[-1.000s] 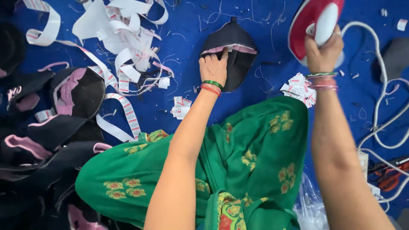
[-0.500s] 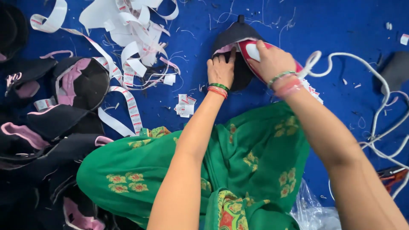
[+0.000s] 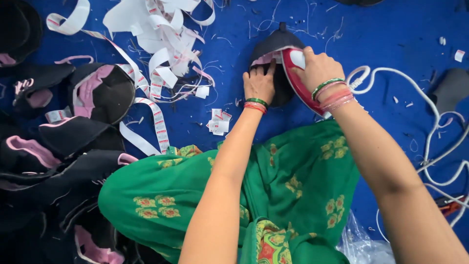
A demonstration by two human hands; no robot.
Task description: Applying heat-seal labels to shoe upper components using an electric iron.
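Iron (image 3: 299, 83), red with a white handle, was raised clear at upper right a second ago; it is now down on the black piece (image 3: 273, 49), tilted on its edge along the pink-trimmed rim. Right hand (image 3: 317, 68) has its grip clenched round the handle. Left hand (image 3: 260, 84) lies flat, fingers spread, pinning the piece to the blue floor cloth (image 3: 381, 39); its position is unchanged. Judgement: pressing is under way. White cord (image 3: 430, 132) trails right. Paper strips (image 3: 161, 44) and stacked black pieces (image 3: 58, 137) lie well apart on the left
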